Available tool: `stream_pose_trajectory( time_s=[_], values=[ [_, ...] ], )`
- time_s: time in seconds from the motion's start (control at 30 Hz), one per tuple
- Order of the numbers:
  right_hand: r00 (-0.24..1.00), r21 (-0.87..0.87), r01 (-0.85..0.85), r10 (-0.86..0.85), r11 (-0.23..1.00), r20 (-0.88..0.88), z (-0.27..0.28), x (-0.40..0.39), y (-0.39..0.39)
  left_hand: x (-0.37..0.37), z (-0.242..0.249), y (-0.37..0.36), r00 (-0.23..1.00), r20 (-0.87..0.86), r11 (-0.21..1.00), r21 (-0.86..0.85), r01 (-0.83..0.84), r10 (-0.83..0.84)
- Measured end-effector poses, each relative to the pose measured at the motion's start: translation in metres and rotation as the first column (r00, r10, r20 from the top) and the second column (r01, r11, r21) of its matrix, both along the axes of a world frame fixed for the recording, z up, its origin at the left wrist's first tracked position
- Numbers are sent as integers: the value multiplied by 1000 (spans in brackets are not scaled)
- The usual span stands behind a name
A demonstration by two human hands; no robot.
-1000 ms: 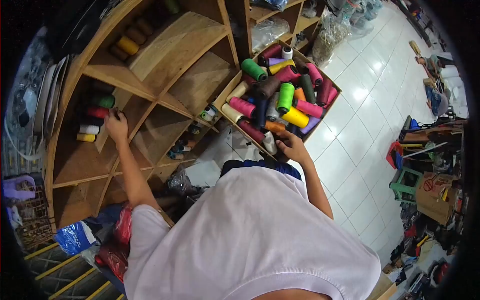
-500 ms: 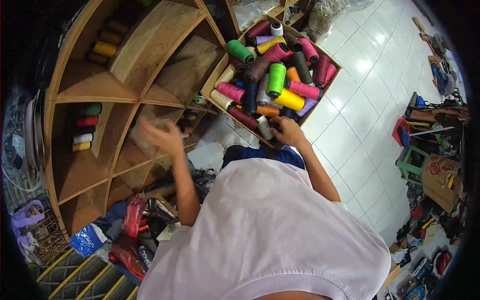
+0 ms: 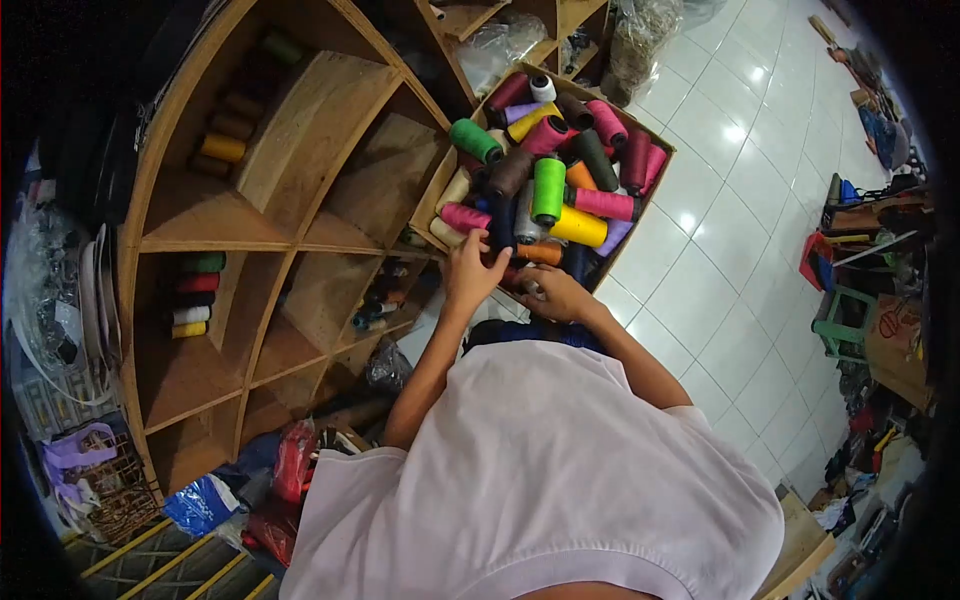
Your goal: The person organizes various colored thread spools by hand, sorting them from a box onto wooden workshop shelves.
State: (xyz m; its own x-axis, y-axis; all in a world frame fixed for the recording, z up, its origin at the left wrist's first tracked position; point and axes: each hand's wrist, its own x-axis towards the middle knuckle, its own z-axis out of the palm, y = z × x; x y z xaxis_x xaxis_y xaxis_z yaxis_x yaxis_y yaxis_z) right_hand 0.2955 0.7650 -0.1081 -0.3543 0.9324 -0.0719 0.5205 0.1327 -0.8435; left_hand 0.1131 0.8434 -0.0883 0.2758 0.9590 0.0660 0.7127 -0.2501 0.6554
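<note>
A cardboard box point(image 3: 655, 200) full of colourful thread spools lies in front of me. My left hand point(image 3: 472, 275) reaches over its near left side, thumb and fingers spread, fingertips right at a navy spool point(image 3: 502, 225) and a pink spool point(image 3: 464, 217). At the near corner my right hand point(image 3: 562, 296) has its fingers curled around a grey thread spool point(image 3: 533, 286), mostly covered by the hand. An orange spool point(image 3: 540, 253) and a yellow spool point(image 3: 579, 227) lie just beyond. A bright green spool point(image 3: 548, 190) rests on top of the pile.
Wooden cubby shelves point(image 3: 270, 245) stand on the left, with a short stack of spools point(image 3: 195, 294) in one compartment. White floor tiles point(image 3: 715, 270) stretch to the right. Past them are a green stool point(image 3: 842, 325) and clutter. Plastic bags point(image 3: 200, 505) lie at lower left.
My left hand has come from the shelf, rightward to the box. My right hand has drawn slightly back and its fingers now curl around the grey spool. The view has shifted slightly.
</note>
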Motion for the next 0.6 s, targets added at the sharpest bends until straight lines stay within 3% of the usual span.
stream_pose_trajectory(
  time_s=[0.03,0.17,0.33,0.4,0.47,0.53,0.57,0.6],
  values=[
    [1000,-10,6,-7,1000,-16,0,-1,0,3,1,-1,998,-61,991,-130,-22,14],
    [995,-152,-11,-3,988,-96,-7,-2,2,17,-4,-4,988,-152,988,-141,-61,39],
    [959,-218,-21,-42,976,-279,-32,-6,-4,11,-19,-2,996,-52,974,-210,-80,71],
    [870,-495,7,-250,869,-425,-35,3,-7,6,-19,-3,996,-16,961,-261,-93,92],
    [827,-505,74,-336,860,-451,-45,9,-10,1,-21,-6,996,26,980,-184,-80,86],
    [839,-419,246,-408,874,-359,-66,12,-11,-4,-21,-9,989,81,971,-216,-103,123],
    [761,-494,280,-504,823,-409,-46,12,-12,-5,-19,-10,977,143,962,-243,-123,161],
    [761,-495,281,-505,823,-408,-31,14,-12,-5,-19,-9,958,206,953,-269,-140,199]
  ],
)
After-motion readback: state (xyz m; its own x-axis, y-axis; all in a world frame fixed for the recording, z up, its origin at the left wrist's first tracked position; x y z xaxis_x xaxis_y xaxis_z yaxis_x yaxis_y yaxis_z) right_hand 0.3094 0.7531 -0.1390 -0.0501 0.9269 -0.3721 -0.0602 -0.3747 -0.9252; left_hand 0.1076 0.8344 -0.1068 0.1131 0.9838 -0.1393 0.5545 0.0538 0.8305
